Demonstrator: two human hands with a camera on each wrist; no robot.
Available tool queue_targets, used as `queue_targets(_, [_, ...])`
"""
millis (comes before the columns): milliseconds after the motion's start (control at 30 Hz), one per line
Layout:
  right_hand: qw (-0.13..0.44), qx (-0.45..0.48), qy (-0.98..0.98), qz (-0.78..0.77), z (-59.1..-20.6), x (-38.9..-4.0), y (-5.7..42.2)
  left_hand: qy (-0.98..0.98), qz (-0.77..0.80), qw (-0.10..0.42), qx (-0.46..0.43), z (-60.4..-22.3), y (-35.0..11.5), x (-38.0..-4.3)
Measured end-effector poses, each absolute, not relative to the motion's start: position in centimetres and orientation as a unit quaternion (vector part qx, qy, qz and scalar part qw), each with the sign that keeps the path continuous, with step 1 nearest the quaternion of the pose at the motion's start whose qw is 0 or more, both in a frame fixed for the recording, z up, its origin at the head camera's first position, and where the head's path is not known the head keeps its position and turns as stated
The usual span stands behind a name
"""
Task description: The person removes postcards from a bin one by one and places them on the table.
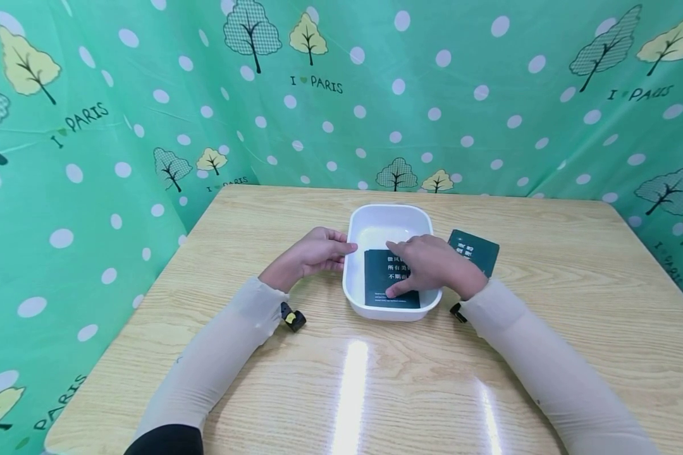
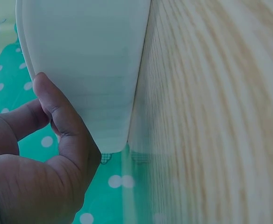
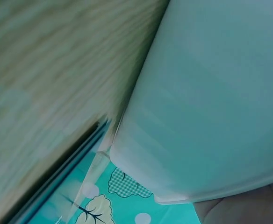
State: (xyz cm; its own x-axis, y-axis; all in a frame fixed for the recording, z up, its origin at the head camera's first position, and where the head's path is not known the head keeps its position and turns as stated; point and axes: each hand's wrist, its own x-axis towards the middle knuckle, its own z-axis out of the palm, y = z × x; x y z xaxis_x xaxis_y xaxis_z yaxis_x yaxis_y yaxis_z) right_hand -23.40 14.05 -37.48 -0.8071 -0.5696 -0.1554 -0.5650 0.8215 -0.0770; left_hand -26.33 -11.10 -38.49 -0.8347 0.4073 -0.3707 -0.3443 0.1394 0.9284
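Note:
A white plastic tub (image 1: 388, 313) stands on the table, and a dark green booklet (image 1: 375, 278) with white lettering lies inside its near half. My left hand (image 1: 319, 251) pinches the tub's left rim, thumb over the edge and fingers against the outer wall. In the left wrist view, that hand (image 2: 64, 140) is at the tub wall (image 2: 85, 60). Over the booklet is my right hand (image 1: 432, 262), thumb and forefinger spread across its cover. The right wrist view shows the tub's outer side (image 3: 202, 102) and only a little of the right hand (image 3: 248, 207).
A second dark green booklet (image 1: 480, 249) lies on the wooden table (image 1: 558, 303), right of the tub, partly behind my right hand. Its dark edge (image 3: 57, 172) shows in the right wrist view. A green dotted curtain (image 1: 398, 114) hangs behind the table and along its left side.

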Motion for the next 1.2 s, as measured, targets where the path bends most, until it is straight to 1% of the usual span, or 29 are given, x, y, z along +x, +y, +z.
queue_targets(267, [0.099, -0.294, 0.951, 0.006, -37.63, -23.48, 13.89, 0.701, 0.654, 0.284, 0.022, -38.49, -11.15, -26.31])
queue_targets(500, [0.087, -0.282, 0.955, -0.003, -37.51, -23.26, 13.89, 0.698, 0.656, 0.285, 0.026, -38.52, -11.07, -26.39])
queue_targets(833, [0.053, -0.285, 0.956, -0.038, -37.41, -23.28, 13.93, 0.694, 0.659, 0.288, 0.032, -38.48, -11.07, -26.36])
queue_targets(1200, [0.060, -0.250, 0.962, -0.094, -37.08, -23.52, 13.60, 0.697, 0.657, 0.286, 0.025, -38.48, -11.14, -26.34])
